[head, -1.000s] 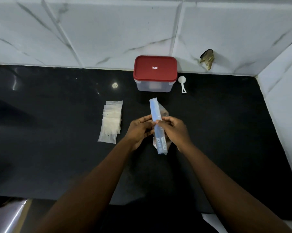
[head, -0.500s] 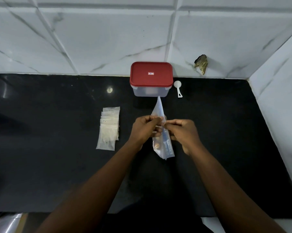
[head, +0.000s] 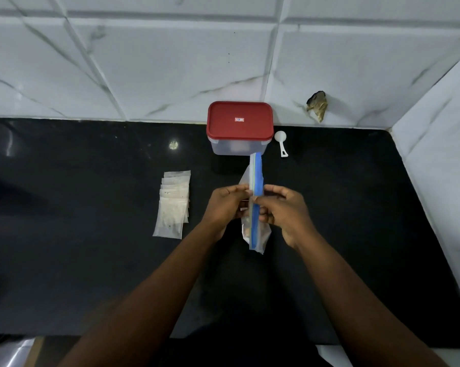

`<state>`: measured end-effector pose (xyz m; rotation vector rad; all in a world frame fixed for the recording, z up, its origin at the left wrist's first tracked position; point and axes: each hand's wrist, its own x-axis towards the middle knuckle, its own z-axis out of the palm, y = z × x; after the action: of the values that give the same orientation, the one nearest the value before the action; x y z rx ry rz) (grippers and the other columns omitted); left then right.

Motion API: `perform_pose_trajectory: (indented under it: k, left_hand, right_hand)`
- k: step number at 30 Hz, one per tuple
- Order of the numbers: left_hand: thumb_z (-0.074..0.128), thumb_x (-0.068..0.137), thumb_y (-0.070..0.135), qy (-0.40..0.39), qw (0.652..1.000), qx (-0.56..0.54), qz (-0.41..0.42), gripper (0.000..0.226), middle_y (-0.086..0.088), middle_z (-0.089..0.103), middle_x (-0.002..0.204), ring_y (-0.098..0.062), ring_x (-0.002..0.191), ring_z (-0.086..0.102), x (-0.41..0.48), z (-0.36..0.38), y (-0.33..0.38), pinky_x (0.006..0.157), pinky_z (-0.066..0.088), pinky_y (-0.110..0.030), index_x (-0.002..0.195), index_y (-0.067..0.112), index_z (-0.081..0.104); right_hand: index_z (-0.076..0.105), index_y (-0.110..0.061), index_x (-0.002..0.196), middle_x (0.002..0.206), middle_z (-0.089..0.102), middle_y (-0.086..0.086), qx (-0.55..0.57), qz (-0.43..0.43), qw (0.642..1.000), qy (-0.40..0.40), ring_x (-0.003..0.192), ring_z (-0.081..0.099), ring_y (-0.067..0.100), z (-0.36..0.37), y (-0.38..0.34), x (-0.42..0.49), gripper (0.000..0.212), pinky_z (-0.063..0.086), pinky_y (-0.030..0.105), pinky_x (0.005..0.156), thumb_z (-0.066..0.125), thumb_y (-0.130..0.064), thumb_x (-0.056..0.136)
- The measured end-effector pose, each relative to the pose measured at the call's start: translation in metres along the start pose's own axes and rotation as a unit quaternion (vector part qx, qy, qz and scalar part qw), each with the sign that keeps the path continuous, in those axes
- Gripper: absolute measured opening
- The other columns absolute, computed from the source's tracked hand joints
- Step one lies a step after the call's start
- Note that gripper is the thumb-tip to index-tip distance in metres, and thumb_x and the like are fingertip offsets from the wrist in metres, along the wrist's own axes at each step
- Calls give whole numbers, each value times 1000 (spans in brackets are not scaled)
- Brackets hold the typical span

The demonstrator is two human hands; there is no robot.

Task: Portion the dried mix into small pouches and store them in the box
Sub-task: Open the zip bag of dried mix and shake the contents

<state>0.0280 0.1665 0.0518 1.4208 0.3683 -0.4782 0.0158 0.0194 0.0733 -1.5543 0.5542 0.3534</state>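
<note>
A clear zip bag (head: 256, 178) with a blue seal strip is held edge-on above the black counter, some dried mix visible low inside it. My left hand (head: 225, 205) pinches its top edge from the left, and my right hand (head: 285, 211) pinches it from the right, fingertips almost meeting at the strip. A stack of several small clear pouches (head: 173, 203) lies flat to the left of my hands. The clear box with a red lid (head: 240, 127) stands shut against the back wall. A small white scoop (head: 281, 143) lies just right of the box.
The black counter (head: 78, 247) runs to a white marble-tiled back wall and a side wall (head: 440, 160) on the right. A brownish scrap (head: 317, 105) sticks to the back wall. A pale spot (head: 173, 144) marks the counter left of the box.
The bag has turned so its blue seal strip faces up again, after showing its clear side half a second ago. Both hands stay pinched at the strip.
</note>
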Motion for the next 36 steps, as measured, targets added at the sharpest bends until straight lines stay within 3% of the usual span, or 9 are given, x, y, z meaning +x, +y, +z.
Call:
perform_pose_trajectory:
  k: [3,11,15,20,23,25,31,33,36]
  left_hand:
    - [58,104,16,3,1000,2,11,19,-11,77,109,-25,99,77,-3,2,2,80,64,-35,116,9,71]
    - [67,98,39,4,997,63,54,32,-8,80,95,-24,88,78,-11,4,22,75,65,-35,102,8,77]
    - [64,101,32,0,993,90,81,28,-8,79,90,-22,82,78,-16,2,37,68,62,-28,96,9,78]
    - [58,105,21,10,991,104,82,27,-9,77,87,-13,71,75,-15,1,42,59,57,-20,90,10,77]
    - [57,105,17,46,990,122,53,26,-13,76,94,-15,74,74,-9,-2,31,60,57,-22,93,8,77]
    - [57,105,17,67,990,123,33,24,-15,76,95,-18,76,74,-5,-5,24,62,58,-25,93,10,77]
    - [51,108,17,4,996,-45,-78,22,-10,73,97,-18,83,71,-11,-6,20,68,63,-29,106,8,70]
    - [49,108,16,-14,982,-138,-132,21,-10,68,98,-19,85,66,-10,-9,19,68,62,-30,105,8,68]
    - [47,108,15,-11,952,-257,-168,23,-12,68,95,-22,88,67,-9,-21,16,70,63,-32,103,5,66]
  right_hand:
    - [76,-17,107,89,78,3,-13,-7,1000,-7,83,77,17,0,-6,-2,19,62,30,70,77,-15,88]
    - [74,-13,95,84,78,4,-20,-40,999,-24,74,77,14,-2,-27,-13,4,57,21,56,73,-13,90]
    - [74,-8,95,79,78,5,32,-51,997,-39,70,77,15,-2,-34,-18,5,56,20,54,73,-7,89]
    - [77,-7,99,90,79,8,59,-37,996,-55,82,76,19,-3,-30,-15,14,59,26,66,78,-12,86]
    - [75,-9,101,96,79,9,63,-4,998,-16,92,76,25,-6,-19,-8,13,62,36,75,74,-16,90]
    - [72,-9,102,97,78,10,62,10,998,21,89,76,25,-11,-15,-5,10,63,36,68,69,-15,94]
    - [69,-11,114,102,76,11,80,50,996,-5,88,75,24,-19,-13,1,20,63,36,70,63,-4,96]
    - [70,-8,109,93,76,10,145,100,983,-47,80,73,20,-21,-13,3,17,63,36,74,59,-5,98]
    - [67,-5,99,79,68,8,214,182,958,-61,72,68,16,-33,-11,9,14,63,32,65,53,-7,100]
